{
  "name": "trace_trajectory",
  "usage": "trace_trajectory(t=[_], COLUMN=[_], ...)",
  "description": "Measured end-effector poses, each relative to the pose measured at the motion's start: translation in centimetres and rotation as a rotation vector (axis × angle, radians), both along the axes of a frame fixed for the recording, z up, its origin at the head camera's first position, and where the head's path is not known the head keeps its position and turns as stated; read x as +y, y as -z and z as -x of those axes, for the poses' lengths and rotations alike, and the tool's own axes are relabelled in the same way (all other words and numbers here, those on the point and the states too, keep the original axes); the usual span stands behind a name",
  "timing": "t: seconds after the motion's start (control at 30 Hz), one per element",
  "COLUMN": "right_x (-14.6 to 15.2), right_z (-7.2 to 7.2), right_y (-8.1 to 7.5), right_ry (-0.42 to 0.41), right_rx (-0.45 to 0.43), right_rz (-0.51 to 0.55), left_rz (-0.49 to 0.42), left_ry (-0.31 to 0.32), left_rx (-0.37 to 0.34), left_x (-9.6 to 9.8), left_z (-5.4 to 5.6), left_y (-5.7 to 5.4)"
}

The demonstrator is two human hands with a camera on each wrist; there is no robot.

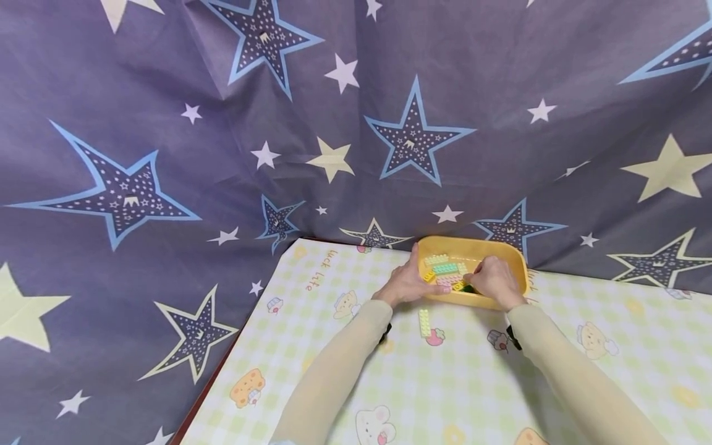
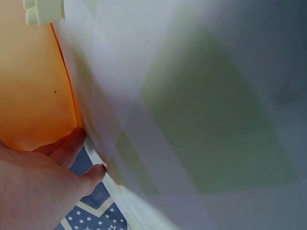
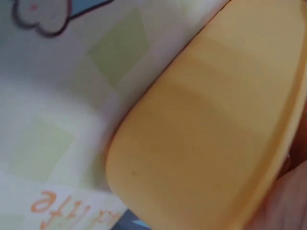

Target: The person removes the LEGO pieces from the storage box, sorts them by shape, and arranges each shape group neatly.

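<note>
Cream sleeves (image 1: 339, 361) nearest the camera, aslant from six and five o'clock in the head view to a yellow tray (image 1: 473, 300) at about four o'clock from the centre, near the far edge of the checked table (image 1: 300, 309). At the tray's nine o'clock end, left hand (image 1: 403, 285), thumb over the near rim and fingers round the outer wall, in a hold on it. Over the tray's four o'clock side, right hand (image 1: 495, 281), bent down inside; by its fingertips, a dark green piece (image 1: 469, 289), but cannot tell whether pinched or merely touched. In the tray's nine o'clock half, a teal brick (image 1: 445, 269), a pink brick (image 1: 448, 280) and a yellow brick (image 1: 429, 276), loosely heaped with others. Outside, between seven and eight o'clock from the tray, a pale yellow brick (image 1: 425, 323), on the table and apart from both hands. By the look, bricks likely light, stiff and hard to damage, a little slick on smooth sides; best pinched across the long sides. Tray probably light too, apt to slide if nudged: best steadied by the rim at one end. Beyond, toward twelve o'clock, a star-printed cloth (image 1: 311, 111).
</note>
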State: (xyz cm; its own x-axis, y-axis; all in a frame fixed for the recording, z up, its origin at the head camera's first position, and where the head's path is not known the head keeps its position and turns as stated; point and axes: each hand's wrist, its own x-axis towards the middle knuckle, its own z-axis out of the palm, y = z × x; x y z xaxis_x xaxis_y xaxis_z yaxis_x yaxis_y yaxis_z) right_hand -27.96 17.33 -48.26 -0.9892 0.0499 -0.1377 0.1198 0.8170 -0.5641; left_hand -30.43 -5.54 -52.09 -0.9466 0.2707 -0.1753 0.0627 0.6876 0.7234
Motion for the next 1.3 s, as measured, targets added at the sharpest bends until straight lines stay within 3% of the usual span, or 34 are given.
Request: trace_trajectory(t=[0.23,0.63,0.87,1.3], right_x=[0.5,0.8,1.1,1.1], right_z=[0.8,1.5,1.8,1.0], right_y=[0.6,1.2,1.5,0.6], right_ry=[0.022,0.053,0.033,0.05], right_rx=[-0.084,-0.095,-0.082,0.017], right_rz=[0.025,0.035,-0.003,0.068], left_rz=[0.017,0.028,0.029,0.034], left_ry=[0.002,0.01,0.006,-0.015], left_rx=[0.007,0.016,0.015,0.013], left_x=[0.5,0.7,0.9,0.3], left_z=[-0.1,-0.4,-0.6,-0.3], left_y=[0.0,-0.2,-0.1,-0.3])
